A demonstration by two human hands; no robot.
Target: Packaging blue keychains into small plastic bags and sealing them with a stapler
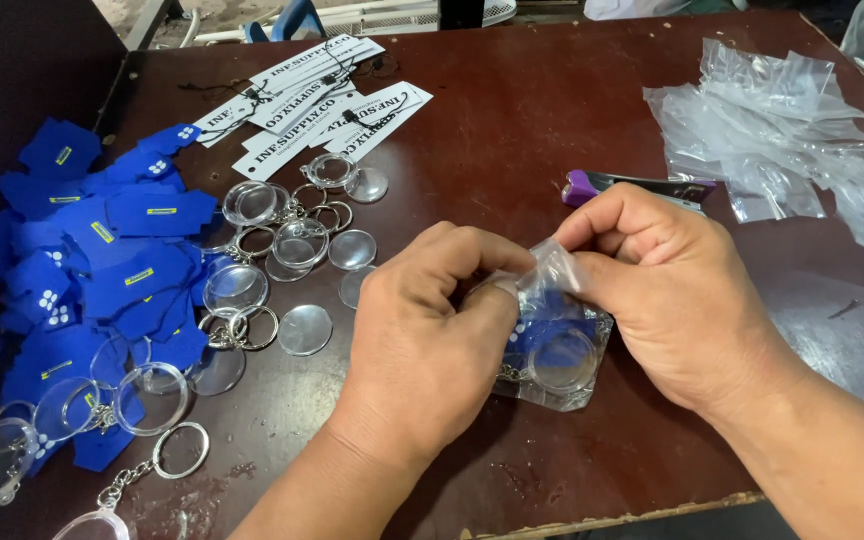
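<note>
table (512, 120): dark reddish-brown wood, worn front edge | light: even | floor: pale, top

Landmark: purple stapler (642, 186). Bare table (512, 110) ran from it up to the far edge, passable. Right of it, clear plastic bags (782, 130) blocked. Left of it, clear keychain discs (292, 250), blue cutouts (102, 250) and white tags (322, 95) crowded the surface.

Soft, even daylight fills the scene, and the dark counter (512, 130) shows a pale sheen toward the far right. The clear plastic bags (772, 120) glint white; focus is sharp throughout, with slight bending at the edges.
</note>
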